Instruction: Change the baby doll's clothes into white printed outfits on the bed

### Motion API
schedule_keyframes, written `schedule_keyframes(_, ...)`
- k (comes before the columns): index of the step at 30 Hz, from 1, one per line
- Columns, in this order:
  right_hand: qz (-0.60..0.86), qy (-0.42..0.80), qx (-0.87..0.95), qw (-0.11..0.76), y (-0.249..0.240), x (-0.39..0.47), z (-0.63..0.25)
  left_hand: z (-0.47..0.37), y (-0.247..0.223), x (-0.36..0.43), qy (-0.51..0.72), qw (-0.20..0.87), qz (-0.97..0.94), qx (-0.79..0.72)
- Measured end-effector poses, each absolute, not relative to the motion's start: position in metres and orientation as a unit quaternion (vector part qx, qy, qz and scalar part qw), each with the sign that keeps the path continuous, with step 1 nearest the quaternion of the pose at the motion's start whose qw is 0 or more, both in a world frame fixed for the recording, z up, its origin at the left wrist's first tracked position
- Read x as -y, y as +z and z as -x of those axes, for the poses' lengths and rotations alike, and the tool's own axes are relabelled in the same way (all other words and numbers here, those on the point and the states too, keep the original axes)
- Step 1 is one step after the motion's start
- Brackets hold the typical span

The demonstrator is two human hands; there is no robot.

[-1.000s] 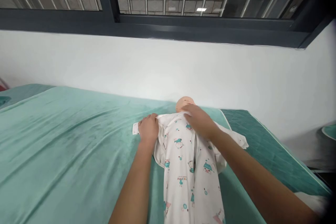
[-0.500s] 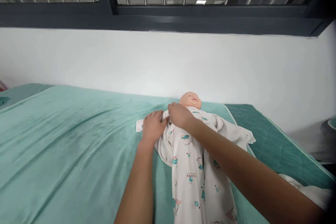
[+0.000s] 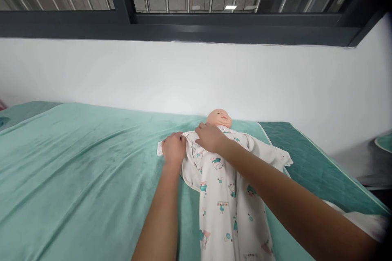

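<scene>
Doll lying face up at centre of frame, head near the white wall, white printed gown covering its body and running down past the bottom edge. Left hand closing over the sleeve left of the doll, grip clamped on it, cuff showing beyond the fingers. Right hand lying across the gown's upper part, just below the doll's head; cannot tell whether its grip is pinching fabric. Other sleeve spreading toward right of frame, reaching over a darker green cover. Pale green sheet lying beneath, wrinkling at left. White cloth showing at lower right, partly hidden by the right forearm.
</scene>
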State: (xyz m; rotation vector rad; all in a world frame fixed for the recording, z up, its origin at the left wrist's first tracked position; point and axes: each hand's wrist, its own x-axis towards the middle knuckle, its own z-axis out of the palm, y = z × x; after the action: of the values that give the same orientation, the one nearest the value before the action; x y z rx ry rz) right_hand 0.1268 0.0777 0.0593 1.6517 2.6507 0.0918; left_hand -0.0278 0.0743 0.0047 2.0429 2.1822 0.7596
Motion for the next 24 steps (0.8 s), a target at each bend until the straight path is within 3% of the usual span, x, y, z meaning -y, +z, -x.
schedule_keyframes(8, -0.504, -0.037, -0.857, 0.104, 0.064, -0.102, -0.107, 0.027, 0.004, -0.073, 0.247, 0.015, -0.674, -0.696)
schedule_keyframes(24, -0.539, -0.053, -0.838, 0.063, 0.105, -0.085, -0.181, 0.04, -0.003, -0.061, 0.317, 0.102, -0.611, -0.718)
